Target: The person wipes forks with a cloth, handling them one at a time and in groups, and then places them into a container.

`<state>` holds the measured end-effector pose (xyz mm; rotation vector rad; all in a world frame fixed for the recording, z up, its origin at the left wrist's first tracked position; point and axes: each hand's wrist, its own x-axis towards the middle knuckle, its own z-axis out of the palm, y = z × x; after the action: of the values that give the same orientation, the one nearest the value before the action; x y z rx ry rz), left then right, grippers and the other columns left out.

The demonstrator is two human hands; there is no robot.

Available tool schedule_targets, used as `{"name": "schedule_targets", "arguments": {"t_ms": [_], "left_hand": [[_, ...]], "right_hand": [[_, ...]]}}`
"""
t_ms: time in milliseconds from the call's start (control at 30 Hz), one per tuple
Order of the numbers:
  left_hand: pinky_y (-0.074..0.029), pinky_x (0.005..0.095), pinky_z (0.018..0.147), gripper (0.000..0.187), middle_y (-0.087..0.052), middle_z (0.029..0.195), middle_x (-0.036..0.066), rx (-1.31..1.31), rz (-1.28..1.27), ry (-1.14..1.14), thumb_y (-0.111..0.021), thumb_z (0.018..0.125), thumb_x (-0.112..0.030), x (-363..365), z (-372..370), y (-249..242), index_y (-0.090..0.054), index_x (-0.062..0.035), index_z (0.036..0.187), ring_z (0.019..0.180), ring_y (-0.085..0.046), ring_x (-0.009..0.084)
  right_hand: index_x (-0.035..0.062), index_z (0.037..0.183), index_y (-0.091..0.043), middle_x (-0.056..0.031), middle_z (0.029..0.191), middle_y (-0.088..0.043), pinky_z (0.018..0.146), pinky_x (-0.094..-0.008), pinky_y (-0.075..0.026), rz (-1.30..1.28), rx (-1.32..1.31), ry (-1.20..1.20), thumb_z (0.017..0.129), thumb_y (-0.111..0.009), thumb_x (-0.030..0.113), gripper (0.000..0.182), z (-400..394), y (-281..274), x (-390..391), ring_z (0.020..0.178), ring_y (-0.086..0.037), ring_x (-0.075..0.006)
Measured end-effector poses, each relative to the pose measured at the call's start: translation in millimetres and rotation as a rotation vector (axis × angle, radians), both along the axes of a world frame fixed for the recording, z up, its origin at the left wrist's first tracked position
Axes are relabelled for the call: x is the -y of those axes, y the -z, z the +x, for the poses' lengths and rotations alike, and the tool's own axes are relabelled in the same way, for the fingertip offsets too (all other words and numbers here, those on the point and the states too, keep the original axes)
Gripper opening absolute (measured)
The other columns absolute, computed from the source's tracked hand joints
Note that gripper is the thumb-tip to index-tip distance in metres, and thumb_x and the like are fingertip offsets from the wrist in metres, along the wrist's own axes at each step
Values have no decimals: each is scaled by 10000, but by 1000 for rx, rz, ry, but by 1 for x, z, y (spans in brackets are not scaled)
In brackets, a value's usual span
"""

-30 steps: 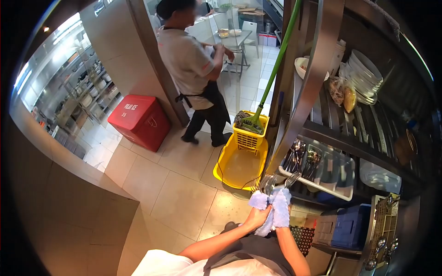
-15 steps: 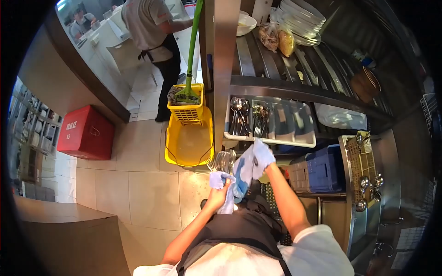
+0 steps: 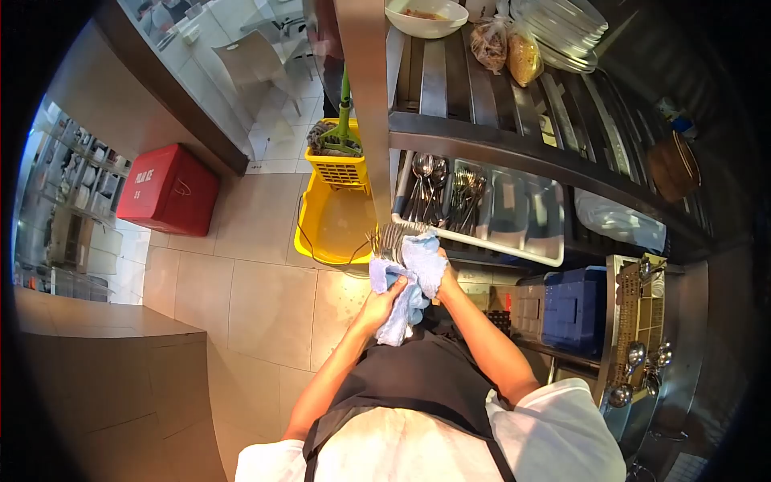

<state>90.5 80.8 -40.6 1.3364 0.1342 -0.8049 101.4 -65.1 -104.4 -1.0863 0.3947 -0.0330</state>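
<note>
In my left hand [image 3: 382, 305], closed through part of a light blue cloth [image 3: 424, 263], is a bunch of forks [image 3: 390, 238] with the tines pointing up and away from me. My right hand [image 3: 444, 281] grips the other part of this cloth and presses it against the forks' right side; its fingertips are hidden under the fabric. Just beyond both hands, a pale cutlery tray [image 3: 498, 248] sits on a shelf. Spoons [image 3: 426, 181] lie in its left compartment, and forks [image 3: 467, 197] fill the one beside it.
A yellow mop bucket [image 3: 336, 217] with a green-handled mop [image 3: 345, 132] stands left of the metal post [image 3: 365, 104]. Further left is a red ice box [image 3: 170, 193]. Right of me are blue crates [image 3: 572, 309] and a rack of ladles [image 3: 634, 353]. Bowls and plates [image 3: 562, 32] occupy the upper shelf.
My right hand has brought its part of the cloth left and down, from near the tray onto the forks. The view has shifted, and the person by the doorway is now mostly behind the post.
</note>
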Motion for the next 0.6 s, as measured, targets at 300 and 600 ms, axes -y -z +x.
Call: {"name": "schedule_targets", "arguments": {"t_ms": [300,600], "left_hand": [[-423,266,653,142,-564,765,28,346,97,-96,-567,796,-148,-27,2,12,-556,-21,859,714,-514,111],[-414,289,672,168,-561,750,54,489,140,96,-549,799,-162,-44,6,8,-552,-6,861,716,-512,141]], "right_hand": [[33,1040,-525,-94,992,-583,779,-314,-473,688,64,-1,865,-398,188,266,-10,4,-12,875,-579,-204],[35,1030,-499,-87,980,-559,766,-333,-465,611,107,57,846,-428,248,290,-8,12,-34,853,-566,-217]]}}
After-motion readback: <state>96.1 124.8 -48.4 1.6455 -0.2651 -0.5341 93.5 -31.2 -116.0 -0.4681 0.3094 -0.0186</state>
